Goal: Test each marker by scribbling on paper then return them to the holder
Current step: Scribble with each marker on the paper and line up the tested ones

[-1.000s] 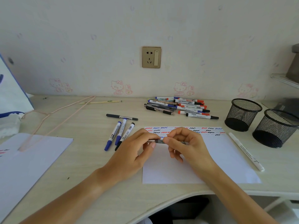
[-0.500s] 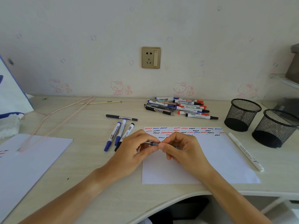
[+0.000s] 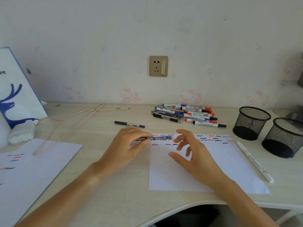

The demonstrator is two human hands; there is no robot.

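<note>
Since a second ago my right hand (image 3: 190,154) let go, fingers spread over the paper (image 3: 229,169); my left hand (image 3: 129,145) alone pinches the pen (image 3: 159,138). Testing seems done; next, carry it to the holders (image 3: 252,122) at two o'clock.

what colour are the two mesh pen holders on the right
Both mesh holders are black, as seen in the head view, the only one available.

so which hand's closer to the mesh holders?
Right. The right hand hovers open over the paper, toward the mesh holders; the left hand grips a pen farther away.
</note>
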